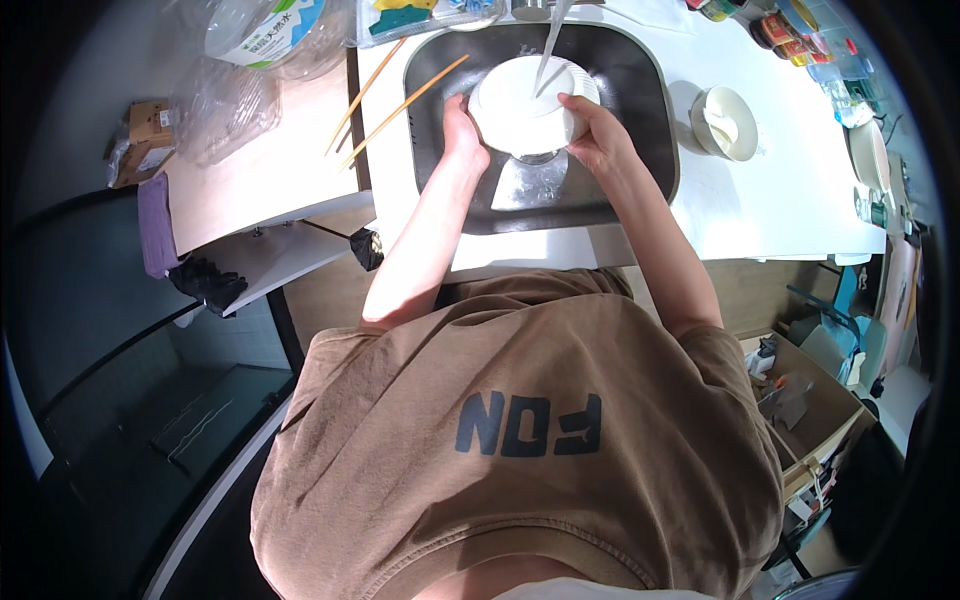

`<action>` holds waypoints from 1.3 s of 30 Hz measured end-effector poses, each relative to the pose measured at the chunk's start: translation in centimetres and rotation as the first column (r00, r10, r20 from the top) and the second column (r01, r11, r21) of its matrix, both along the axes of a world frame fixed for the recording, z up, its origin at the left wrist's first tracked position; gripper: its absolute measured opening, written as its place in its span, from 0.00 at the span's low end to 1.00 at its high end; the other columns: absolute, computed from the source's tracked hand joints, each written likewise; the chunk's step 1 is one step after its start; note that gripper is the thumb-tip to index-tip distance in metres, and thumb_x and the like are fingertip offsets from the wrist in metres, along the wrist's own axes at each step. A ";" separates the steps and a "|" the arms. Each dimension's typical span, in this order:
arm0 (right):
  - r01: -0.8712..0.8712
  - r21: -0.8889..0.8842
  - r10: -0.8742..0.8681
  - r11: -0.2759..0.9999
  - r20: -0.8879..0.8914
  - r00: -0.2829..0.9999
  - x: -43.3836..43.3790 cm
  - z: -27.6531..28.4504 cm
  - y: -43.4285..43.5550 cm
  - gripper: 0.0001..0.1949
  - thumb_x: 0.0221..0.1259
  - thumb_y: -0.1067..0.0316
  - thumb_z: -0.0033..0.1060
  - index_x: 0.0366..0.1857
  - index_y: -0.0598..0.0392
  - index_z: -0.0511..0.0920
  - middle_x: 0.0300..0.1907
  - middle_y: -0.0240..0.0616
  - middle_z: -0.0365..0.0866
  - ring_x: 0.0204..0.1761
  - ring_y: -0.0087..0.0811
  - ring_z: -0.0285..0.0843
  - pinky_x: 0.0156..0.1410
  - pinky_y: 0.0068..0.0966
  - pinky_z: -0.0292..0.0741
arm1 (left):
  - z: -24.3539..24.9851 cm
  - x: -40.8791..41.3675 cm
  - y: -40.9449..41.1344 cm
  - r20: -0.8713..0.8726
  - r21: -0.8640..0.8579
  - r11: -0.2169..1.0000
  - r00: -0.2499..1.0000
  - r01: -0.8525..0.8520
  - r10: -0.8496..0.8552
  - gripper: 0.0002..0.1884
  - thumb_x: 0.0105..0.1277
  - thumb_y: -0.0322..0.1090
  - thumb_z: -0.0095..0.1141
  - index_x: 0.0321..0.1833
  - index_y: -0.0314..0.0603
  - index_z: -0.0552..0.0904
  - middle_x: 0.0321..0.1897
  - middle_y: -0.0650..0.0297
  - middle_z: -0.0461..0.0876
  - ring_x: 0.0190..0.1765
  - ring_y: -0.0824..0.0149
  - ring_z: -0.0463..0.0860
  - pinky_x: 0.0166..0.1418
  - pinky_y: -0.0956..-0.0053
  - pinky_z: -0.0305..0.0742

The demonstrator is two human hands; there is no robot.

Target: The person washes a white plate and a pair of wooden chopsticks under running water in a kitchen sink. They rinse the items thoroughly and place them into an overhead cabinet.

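Observation:
A white bowl [510, 124] with a ribbed side is held between both hands above a dark sink [544, 214]. My left hand [461, 139] grips its left edge. My right hand [600, 135] holds the right edge, thumb on top and fingers beneath. A stream of water [551, 45] runs down onto the bowl's pale upper face. Whether the bowl is upside down is hard to tell in the glare. Below it, the sink drain [538, 157] is partly hidden.
Two wooden chopsticks [405, 112] lie at the sink's left side. On the right counter stands a cream bowl [742, 124] with a white spoon [721, 126] inside. Clear plastic containers [225, 112] occupy the left surface. Several jars [776, 34] line the far right. An open cardboard box [814, 397] sits lower right.

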State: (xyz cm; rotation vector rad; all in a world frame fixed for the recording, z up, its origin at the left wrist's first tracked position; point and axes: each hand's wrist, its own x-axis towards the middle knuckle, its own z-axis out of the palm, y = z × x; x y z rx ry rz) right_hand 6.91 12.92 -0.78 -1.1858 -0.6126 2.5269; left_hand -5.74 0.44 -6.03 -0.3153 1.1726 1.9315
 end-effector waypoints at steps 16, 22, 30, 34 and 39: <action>0.194 -0.475 -0.226 0.858 -0.010 0.974 5.3 -1.8 2.9 0.13 0.54 0.78 0.63 0.43 0.65 0.75 0.40 0.44 0.81 0.41 0.41 0.85 0.45 0.36 0.87 | 3.8 0.0 3.6 -0.135 0.073 0.966 0.962 0.247 -0.236 0.19 0.68 0.47 0.47 0.52 0.41 0.80 0.43 0.60 0.83 0.48 0.65 0.81 0.53 0.71 0.75; 0.308 -0.566 -0.315 0.764 0.089 0.945 2.1 -1.5 3.8 0.07 0.58 0.75 0.64 0.36 0.63 0.76 0.34 0.43 0.82 0.35 0.38 0.85 0.40 0.32 0.87 | 0.6 -3.4 4.4 -0.035 0.007 0.946 0.946 0.323 -0.323 0.20 0.70 0.49 0.42 0.49 0.40 0.80 0.36 0.63 0.84 0.37 0.68 0.83 0.41 0.74 0.80; 0.178 -0.262 -0.155 0.948 0.109 0.982 -1.0 0.5 2.9 0.08 0.57 0.76 0.66 0.39 0.62 0.77 0.38 0.42 0.82 0.41 0.33 0.84 0.46 0.30 0.86 | 0.1 -4.7 2.5 0.135 -0.201 0.916 0.937 0.346 -0.324 0.20 0.64 0.50 0.50 0.49 0.44 0.80 0.41 0.60 0.83 0.45 0.62 0.82 0.47 0.61 0.79; 0.070 -0.091 -0.071 0.993 -0.011 0.997 -2.2 0.2 1.9 0.13 0.59 0.76 0.64 0.46 0.64 0.75 0.44 0.43 0.81 0.47 0.35 0.83 0.54 0.33 0.83 | -2.2 -6.3 2.1 0.144 -0.119 0.897 0.901 0.426 -0.409 0.21 0.67 0.50 0.45 0.52 0.42 0.78 0.45 0.57 0.83 0.47 0.59 0.83 0.49 0.58 0.79; -0.087 0.237 0.133 0.968 -0.186 0.974 -3.0 1.6 -1.0 0.13 0.61 0.78 0.59 0.49 0.67 0.74 0.45 0.48 0.79 0.47 0.38 0.82 0.49 0.35 0.84 | -5.6 -6.7 2.2 0.081 -0.144 0.920 0.931 0.364 -0.356 0.20 0.71 0.41 0.39 0.52 0.32 0.77 0.45 0.50 0.83 0.45 0.54 0.85 0.51 0.56 0.81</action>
